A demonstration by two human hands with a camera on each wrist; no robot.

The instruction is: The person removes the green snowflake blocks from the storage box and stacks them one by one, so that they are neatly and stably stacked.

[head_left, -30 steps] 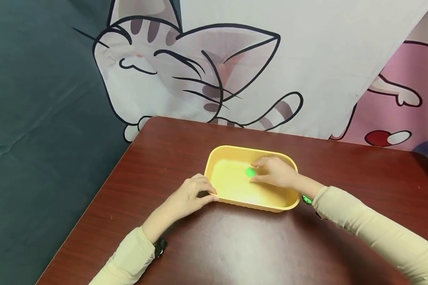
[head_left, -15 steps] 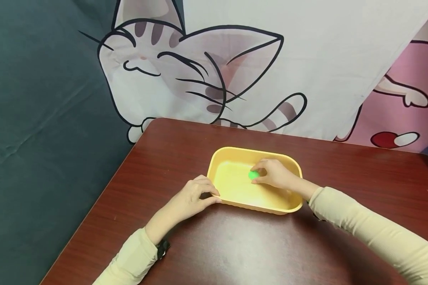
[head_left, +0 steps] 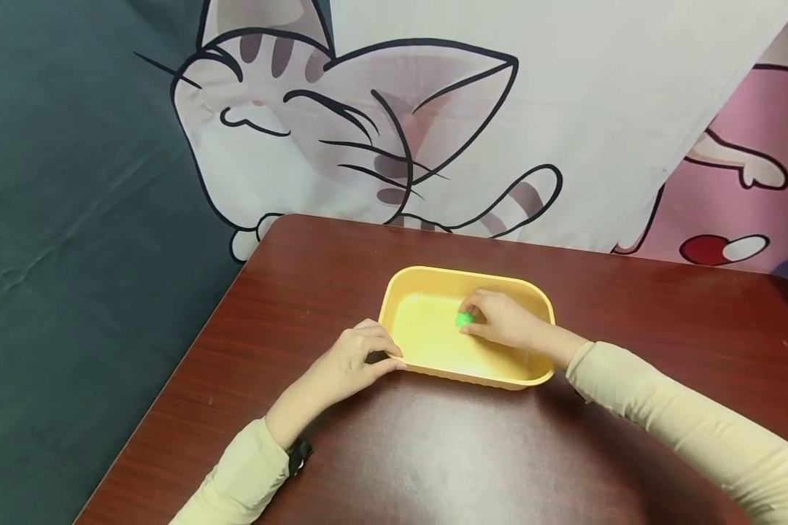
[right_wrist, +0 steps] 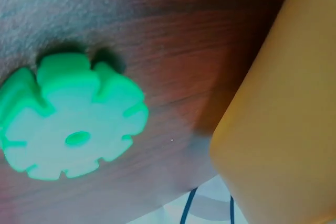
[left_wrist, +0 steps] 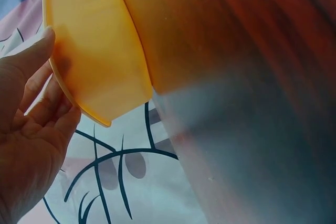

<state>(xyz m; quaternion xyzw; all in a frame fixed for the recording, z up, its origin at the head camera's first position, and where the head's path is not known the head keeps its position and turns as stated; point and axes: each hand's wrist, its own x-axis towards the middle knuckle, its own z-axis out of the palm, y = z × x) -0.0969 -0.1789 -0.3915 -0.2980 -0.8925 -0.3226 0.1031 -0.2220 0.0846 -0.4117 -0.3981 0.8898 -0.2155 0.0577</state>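
A yellow plastic tub stands on the table. My left hand holds its near left corner, with the thumb on one side of the rim and fingers on the other; the left wrist view shows this hand gripping the tub wall. Inside the tub, my right hand pinches a small bright green piece between thumb and fingers, which partly cover it. In the right wrist view, a green notched disc with a central hole lies on the table outside the tub.
The dark red-brown wooden table has a rounded far left corner. Behind it hangs a cloth printed with a cartoon cat. The right sleeve crosses the table's right side.
The right thumb and fingers, spread around the green piece a second ago, have closed on it. The green disc right of the tub is now hidden in the head view. The left hand stays put.
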